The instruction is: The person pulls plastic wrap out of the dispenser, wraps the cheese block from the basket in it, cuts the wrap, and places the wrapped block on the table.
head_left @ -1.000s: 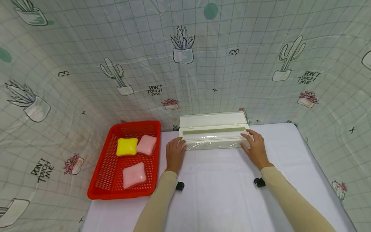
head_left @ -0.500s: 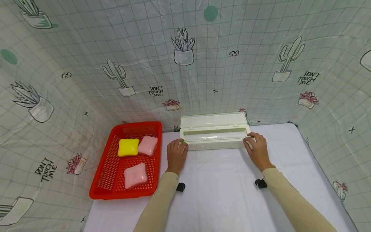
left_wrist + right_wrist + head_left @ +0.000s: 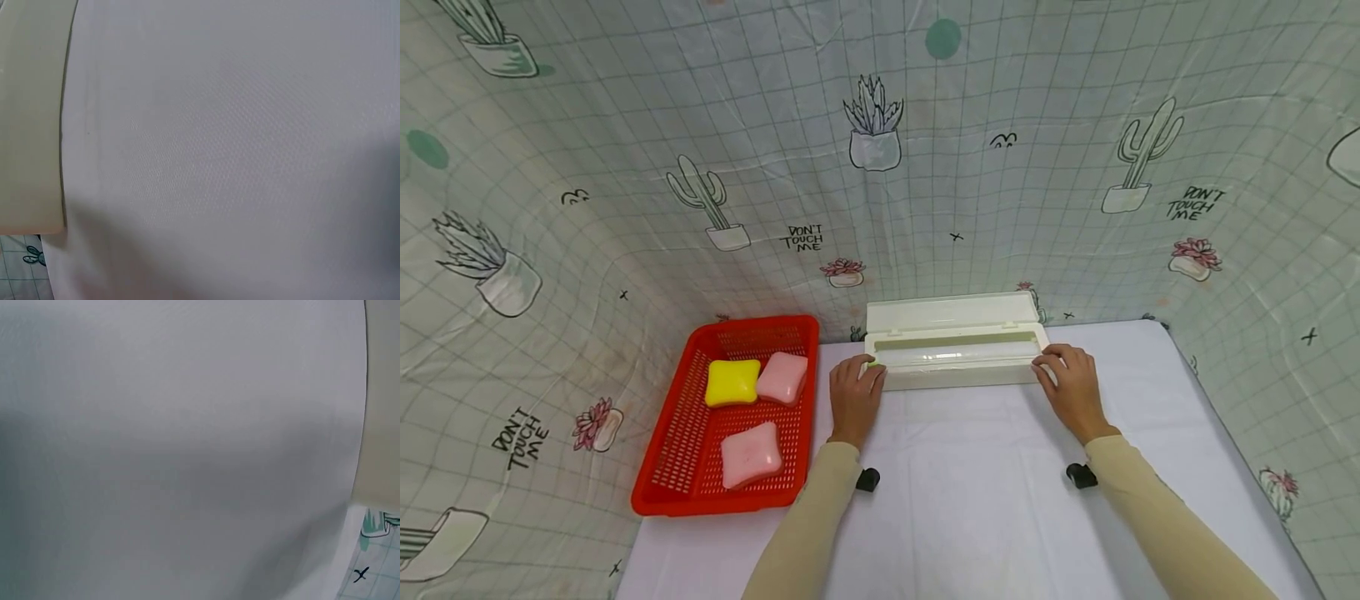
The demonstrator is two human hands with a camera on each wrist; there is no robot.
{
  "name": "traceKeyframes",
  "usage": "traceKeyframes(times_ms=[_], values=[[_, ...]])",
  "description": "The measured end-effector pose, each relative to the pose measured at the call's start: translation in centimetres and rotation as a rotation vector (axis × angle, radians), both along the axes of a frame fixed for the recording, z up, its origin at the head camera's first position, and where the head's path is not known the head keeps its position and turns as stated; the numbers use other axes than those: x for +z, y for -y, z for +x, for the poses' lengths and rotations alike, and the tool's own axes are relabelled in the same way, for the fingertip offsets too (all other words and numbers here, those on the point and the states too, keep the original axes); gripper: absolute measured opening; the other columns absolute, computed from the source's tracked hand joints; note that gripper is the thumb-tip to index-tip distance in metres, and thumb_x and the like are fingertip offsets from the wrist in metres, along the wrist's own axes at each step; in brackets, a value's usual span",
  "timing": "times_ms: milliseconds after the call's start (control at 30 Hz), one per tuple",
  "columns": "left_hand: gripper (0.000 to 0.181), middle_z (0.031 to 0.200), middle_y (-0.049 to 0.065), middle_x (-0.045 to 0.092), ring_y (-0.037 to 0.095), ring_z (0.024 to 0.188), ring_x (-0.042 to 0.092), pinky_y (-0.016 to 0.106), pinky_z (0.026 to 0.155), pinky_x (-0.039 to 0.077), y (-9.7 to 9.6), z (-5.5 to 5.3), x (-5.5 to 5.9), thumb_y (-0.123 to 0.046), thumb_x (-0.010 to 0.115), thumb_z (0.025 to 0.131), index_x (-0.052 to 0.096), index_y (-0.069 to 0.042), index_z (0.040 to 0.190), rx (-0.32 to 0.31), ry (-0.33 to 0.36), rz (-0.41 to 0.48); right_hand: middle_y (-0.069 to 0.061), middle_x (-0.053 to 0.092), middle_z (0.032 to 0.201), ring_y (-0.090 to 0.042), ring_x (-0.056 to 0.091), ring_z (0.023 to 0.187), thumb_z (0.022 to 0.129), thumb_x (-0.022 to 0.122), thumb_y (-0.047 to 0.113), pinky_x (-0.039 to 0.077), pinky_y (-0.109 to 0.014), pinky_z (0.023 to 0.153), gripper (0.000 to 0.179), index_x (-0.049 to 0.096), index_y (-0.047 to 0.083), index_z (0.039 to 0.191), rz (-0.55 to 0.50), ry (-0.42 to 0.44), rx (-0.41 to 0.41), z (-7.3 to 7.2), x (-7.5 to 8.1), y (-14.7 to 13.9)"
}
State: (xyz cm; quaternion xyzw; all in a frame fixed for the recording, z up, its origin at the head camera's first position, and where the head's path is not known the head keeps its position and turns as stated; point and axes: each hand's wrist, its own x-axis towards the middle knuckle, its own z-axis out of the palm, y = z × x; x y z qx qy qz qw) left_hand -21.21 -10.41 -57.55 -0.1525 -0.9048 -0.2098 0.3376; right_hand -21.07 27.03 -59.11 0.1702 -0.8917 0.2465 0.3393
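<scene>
A long white cling film dispenser [image 3: 958,377] stands against the back cloth in the head view, its lid [image 3: 951,312] tipped back. Inside lies a shiny film roll [image 3: 955,353]. My left hand [image 3: 856,400] grips the left front corner, its fingers beside a small green slider [image 3: 874,363]. At the opposite front corner my right hand [image 3: 1072,392] holds on with thumb and forefinger close together. Whether either hand also pinches film is too small to tell. Both wrist views show the dispenser's plain side, left [image 3: 31,119] and right [image 3: 384,406], without any fingers.
A red plastic basket [image 3: 652,454] stands to the left. In it lie a yellow soap-like block [image 3: 732,383] and two pink ones [image 3: 782,377]. White cloth [image 3: 962,517] covers the table; a printed grid cloth [image 3: 955,192] hangs behind and at both sides.
Clear film that hung over the dispenser's front a second ago no longer shows there. My right hand has shifted slightly right, to the corner; my left hand stays at its corner.
</scene>
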Motion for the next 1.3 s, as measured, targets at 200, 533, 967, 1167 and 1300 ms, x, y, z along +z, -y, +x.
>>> traceKeyframes(times_ms=[200, 533, 967, 1167, 1300], values=[[0.012, 0.116, 0.009, 0.070, 0.028, 0.109, 0.061, 0.046, 0.096, 0.050, 0.0, -0.2, 0.4, -0.020, 0.078, 0.097, 0.082, -0.010, 0.102, 0.010, 0.009, 0.007, -0.020, 0.063, 0.106, -0.046, 0.057, 0.099, 0.081, 0.085, -0.006, 0.043, -0.063, 0.089, 0.021, 0.070, -0.002, 0.095, 0.036, -0.029, 0.002, -0.1, 0.9, 0.1], [0.013, 0.113, 0.008, 0.070, 0.026, 0.104, 0.060, 0.044, 0.093, 0.048, 0.0, -0.7, 1.6, -0.021, 0.079, 0.097, 0.085, -0.011, 0.103, 0.046, 0.012, 0.005, -0.021, 0.063, 0.107, -0.045, 0.059, 0.100, 0.084, 0.082, -0.006, 0.044, -0.062, 0.089, 0.019, 0.068, -0.001, 0.096, 0.095, -0.042, -0.013, -0.8, 2.1, -0.1], [0.012, 0.112, 0.008, 0.072, 0.027, 0.103, 0.062, 0.044, 0.090, 0.046, 0.2, -1.8, 4.0, -0.020, 0.081, 0.095, 0.085, -0.011, 0.102, 0.064, -0.018, 0.009, -0.021, 0.064, 0.108, -0.046, 0.059, 0.104, 0.089, 0.079, 0.000, 0.045, -0.063, 0.090, 0.014, 0.068, -0.001, 0.097, 0.159, -0.030, -0.037, -2.2, 4.4, -0.3], [0.013, 0.113, 0.008, 0.072, 0.027, 0.106, 0.061, 0.045, 0.091, 0.047, 0.3, -1.9, 5.1, -0.022, 0.079, 0.096, 0.085, -0.012, 0.102, 0.068, -0.002, 0.008, -0.020, 0.064, 0.105, -0.045, 0.060, 0.099, 0.090, 0.080, 0.000, 0.047, -0.062, 0.088, 0.013, 0.069, -0.001, 0.095, 0.169, -0.047, -0.037, -2.5, 5.4, -0.4], [0.015, 0.113, 0.008, 0.072, 0.028, 0.106, 0.062, 0.046, 0.093, 0.047, 0.3, -2.1, 5.7, -0.022, 0.079, 0.097, 0.085, -0.011, 0.104, 0.063, 0.015, 0.016, -0.020, 0.064, 0.102, -0.045, 0.061, 0.097, 0.086, 0.082, -0.003, 0.047, -0.063, 0.088, 0.015, 0.069, -0.001, 0.094, 0.173, -0.065, -0.032, -2.6, 6.1, -0.4]])
